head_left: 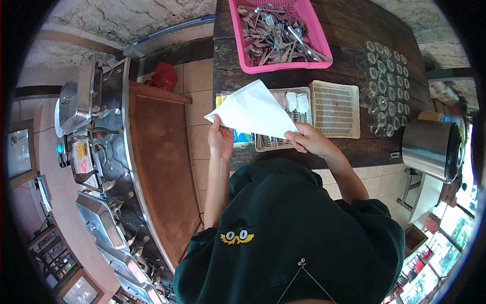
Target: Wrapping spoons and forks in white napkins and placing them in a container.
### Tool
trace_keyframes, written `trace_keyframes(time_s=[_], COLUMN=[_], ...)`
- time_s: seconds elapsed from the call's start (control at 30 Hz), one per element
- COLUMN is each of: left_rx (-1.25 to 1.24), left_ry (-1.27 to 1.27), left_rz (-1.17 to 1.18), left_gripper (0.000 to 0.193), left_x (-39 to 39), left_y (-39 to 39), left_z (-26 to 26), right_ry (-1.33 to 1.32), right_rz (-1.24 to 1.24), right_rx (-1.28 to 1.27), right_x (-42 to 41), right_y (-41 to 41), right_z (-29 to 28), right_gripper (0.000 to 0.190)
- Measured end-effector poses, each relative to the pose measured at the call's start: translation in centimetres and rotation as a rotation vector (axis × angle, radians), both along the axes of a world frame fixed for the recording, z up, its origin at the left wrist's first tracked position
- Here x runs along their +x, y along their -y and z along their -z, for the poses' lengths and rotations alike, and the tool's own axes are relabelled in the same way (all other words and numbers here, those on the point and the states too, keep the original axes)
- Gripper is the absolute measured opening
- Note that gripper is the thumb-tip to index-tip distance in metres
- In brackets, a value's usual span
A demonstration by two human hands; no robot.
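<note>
A white paper napkin [254,108] is stretched between my two hands, one corner pointing away from me. My left hand [221,138] pinches its left corner between thumb and fingers. At the lower right corner, my right hand [308,140] grips the paper. Beneath the napkin, and partly hidden by it, is a white plastic basket [279,146] with cutlery and white wrapped bundles [297,102]. A blue and yellow plastic packet [243,137] lies to its left, also partly covered.
On the dark wooden table [345,22], a pink basket [284,68] holds jumbled forks and spoons. A cream slatted basket [335,110] stands right of the cutlery basket, then rows of glasses [387,87]. A steel urn [429,148] is at far right. Chafing dishes [100,220] line the left counter.
</note>
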State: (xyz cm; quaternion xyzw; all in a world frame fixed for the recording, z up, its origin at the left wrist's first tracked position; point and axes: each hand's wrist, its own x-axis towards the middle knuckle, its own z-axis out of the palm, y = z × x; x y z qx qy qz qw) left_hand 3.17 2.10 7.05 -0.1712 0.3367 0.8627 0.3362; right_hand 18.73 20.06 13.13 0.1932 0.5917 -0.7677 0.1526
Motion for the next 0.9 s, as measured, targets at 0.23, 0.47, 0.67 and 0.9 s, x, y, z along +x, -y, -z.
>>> trace_keyframes(time_s=[0.23,0.47,0.67,0.9], left_rx=[0.033,0.238,0.179,0.105], left_ry=[0.010,0.274,0.169,0.013], left_rz=[-0.020,0.021,0.352,0.298], left_gripper=[0.032,0.049,0.040,0.038], left_x=[-0.1,4.0,5.6,5.1], left_y=[0.2,-3.1,-5.0,-5.7], left_z=[0.5,-1.8,-0.6,-0.9], right_ry=[0.020,0.011,-0.017,0.089], right_rz=[-0.012,-0.004,-0.068,-0.025], right_rx=[0.005,0.026,0.156,0.219], right_x=[0.0,-1.1,-2.1,-3.0], right_y=[-0.7,-0.7,-1.2,-2.4], right_z=[-0.1,0.8,1.6,1.3], right_gripper=[0.019,0.018,0.022,0.025])
